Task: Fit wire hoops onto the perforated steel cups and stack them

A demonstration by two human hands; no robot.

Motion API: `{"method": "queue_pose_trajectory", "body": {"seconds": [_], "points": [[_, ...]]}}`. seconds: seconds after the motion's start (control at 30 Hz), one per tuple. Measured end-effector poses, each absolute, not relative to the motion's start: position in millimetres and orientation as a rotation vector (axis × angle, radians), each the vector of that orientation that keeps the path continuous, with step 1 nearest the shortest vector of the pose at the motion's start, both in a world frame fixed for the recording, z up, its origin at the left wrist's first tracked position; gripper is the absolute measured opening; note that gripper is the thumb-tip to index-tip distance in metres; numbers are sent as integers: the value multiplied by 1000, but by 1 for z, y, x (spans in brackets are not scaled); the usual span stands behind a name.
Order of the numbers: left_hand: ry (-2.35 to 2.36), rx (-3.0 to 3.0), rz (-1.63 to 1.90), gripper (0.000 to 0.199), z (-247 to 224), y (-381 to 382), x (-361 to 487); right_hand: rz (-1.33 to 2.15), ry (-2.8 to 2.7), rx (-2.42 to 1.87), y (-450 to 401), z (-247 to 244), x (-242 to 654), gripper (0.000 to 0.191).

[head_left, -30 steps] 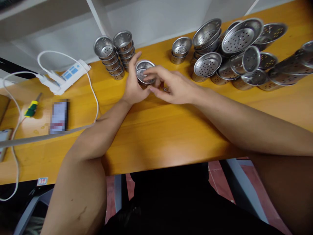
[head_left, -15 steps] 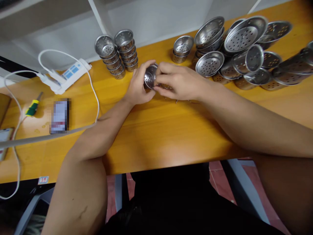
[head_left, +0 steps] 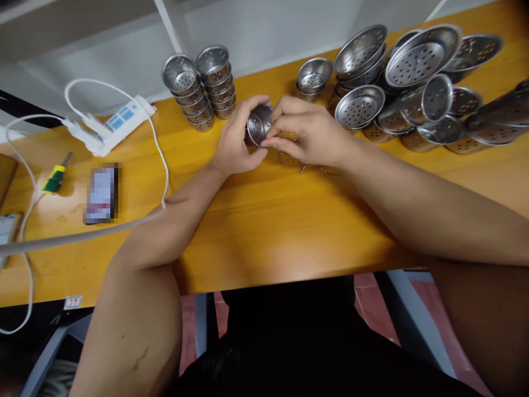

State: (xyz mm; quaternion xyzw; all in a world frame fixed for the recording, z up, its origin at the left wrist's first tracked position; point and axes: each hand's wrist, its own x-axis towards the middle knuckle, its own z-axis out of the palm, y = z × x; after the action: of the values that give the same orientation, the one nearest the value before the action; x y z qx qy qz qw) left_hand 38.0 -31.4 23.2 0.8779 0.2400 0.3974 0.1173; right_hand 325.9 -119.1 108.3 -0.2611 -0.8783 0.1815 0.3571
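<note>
Grasping a cup (head_left: 257, 129) of shiny perforated metal, the left hand (head_left: 236, 139) curved its fingers and thumb round the outer wall, with the mouth tilted toward the right hand (head_left: 306, 131); the right hand had its thumb and finger drawn together at the rim, though I could not tell whether they pinched the rim itself or some small piece there; the cup was thus between the two hands, its round inside smooth and dotted with holes. Just below the right hand, thin, curved wires (head_left: 303, 167) lay on the bench (head_left: 264, 231), whose surface was glossy, yellow-brown and grained like wood.

Beyond the left hand and to its left stood a left stack (head_left: 182, 80) and a right stack (head_left: 213, 65) of punched metal cups, each cup seated in the one beneath, only the top ones showing their insides; just past the right hand was a short stack (head_left: 314, 74) of similar cups, thin lines crossing the upper one's inside. Farther right of that hand crowded wide, flaring metal strainers (head_left: 417, 63), some nested, some leaning or tipped on their sides; well left of the left hand lay a white plastic power strip (head_left: 124, 122), plugs seated in it.
</note>
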Motion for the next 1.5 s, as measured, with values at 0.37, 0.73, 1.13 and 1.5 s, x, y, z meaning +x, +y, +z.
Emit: {"method": "queue_pose_trajectory", "body": {"seconds": [0.37, 0.73, 1.13, 1.5], "points": [[690, 2554, 1162, 116, 27, -30, 37, 478, -2268, -696, -119, 110, 326, 49], [678, 2471, 1175, 107, 15, -30, 31, 902, -2045, -571, -132, 146, 323, 89], [902, 2302, 1197, 140, 1, -10, 25, 745, -2691, -1054, -83, 104, 361, 55], [865, 2305, 1164, 136, 13, -26, 33, 508, -2274, -966, -85, 89, 352, 94]]}}
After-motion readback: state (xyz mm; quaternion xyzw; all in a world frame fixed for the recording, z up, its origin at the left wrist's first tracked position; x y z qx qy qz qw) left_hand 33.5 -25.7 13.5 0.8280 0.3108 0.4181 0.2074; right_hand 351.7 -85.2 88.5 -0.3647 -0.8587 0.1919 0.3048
